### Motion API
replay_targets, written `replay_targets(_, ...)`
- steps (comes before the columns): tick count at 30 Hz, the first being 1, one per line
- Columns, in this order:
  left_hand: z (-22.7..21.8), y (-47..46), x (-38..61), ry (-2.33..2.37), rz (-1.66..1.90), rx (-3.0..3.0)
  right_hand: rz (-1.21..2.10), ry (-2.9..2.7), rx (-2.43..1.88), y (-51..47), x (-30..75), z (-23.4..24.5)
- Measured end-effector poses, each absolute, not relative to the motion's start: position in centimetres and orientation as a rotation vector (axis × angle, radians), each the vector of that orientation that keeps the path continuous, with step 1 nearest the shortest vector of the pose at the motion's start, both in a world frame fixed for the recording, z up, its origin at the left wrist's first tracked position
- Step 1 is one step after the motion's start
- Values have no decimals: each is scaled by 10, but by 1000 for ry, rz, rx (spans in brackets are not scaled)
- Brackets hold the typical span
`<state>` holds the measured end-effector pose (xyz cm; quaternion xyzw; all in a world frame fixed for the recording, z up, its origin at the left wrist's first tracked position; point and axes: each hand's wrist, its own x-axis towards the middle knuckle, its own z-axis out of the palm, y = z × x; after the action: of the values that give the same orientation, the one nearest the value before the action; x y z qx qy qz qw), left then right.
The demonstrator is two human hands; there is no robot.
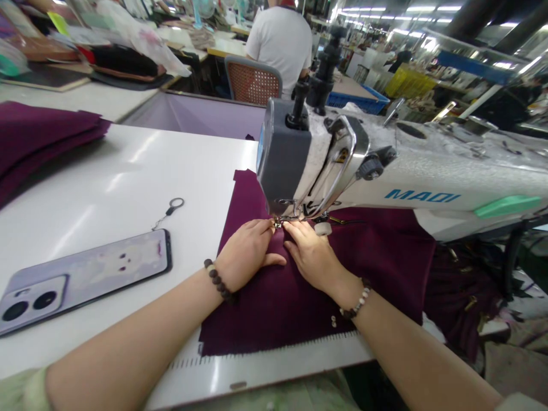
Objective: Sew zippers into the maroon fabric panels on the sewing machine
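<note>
A dark purple fabric piece (pixel 274 297) lies on the white table under the head of a white sewing machine (pixel 385 171). My left hand (pixel 246 251) rests flat on the fabric, fingers stretched toward the presser foot (pixel 278 221). My right hand (pixel 310 251) lies flat beside it, fingertips just right of the foot. Both hands press the fabric down and hold nothing. Each wrist wears a bead bracelet.
A phone (pixel 81 277) with a key-ring strap lies face down at the left on the white table (pixel 128 182). Folded purple fabric (pixel 38 140) is stacked at the far left. A person in a white shirt (pixel 280 40) sits ahead on a chair. More purple fabric hangs at the right.
</note>
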<state>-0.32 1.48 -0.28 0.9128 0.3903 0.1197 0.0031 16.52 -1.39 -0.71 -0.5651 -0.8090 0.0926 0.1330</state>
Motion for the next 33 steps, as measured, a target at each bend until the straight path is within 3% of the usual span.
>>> replay_targets(21,-6,21,-4,1222,407,2869,275,-2316,-1696,-12,163,2)
replay_targets(33,-14,-86,-46,1123,416,2847,240,-2451,-1741,-140,152,-2)
